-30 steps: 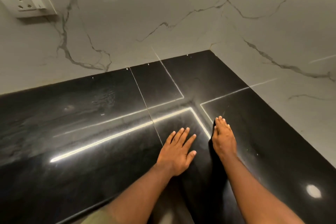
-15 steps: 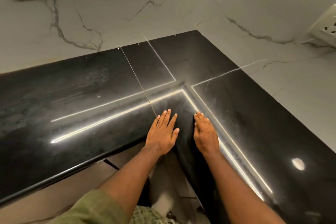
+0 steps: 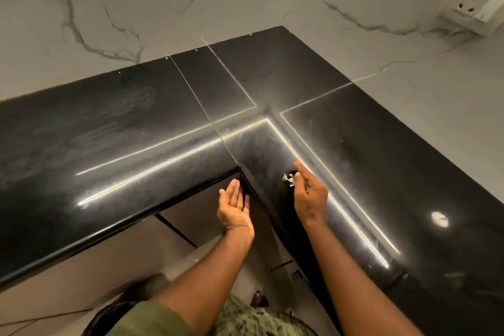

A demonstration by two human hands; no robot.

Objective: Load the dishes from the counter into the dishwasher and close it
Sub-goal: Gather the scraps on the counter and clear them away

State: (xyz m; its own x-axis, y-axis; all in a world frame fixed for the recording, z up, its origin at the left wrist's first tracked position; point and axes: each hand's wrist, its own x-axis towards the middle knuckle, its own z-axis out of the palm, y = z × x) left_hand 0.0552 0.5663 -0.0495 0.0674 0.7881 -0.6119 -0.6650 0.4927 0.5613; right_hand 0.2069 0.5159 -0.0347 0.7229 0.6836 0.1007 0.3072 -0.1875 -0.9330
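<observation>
While small pale crumbs point(image 3: 288, 179) lay near the counter's point(image 3: 136, 131) inner corner, the right hand point(image 3: 311, 194) touched them, fingers loosely curled; the left hand point(image 3: 234, 210) waited palm-up, fingers straight, below the edge.

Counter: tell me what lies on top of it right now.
On the black counter, only a few small pale crumbs show, by the inner corner, just left of the right hand. No dishes are visible. The left hand is cupped off the edge, palm up.
</observation>
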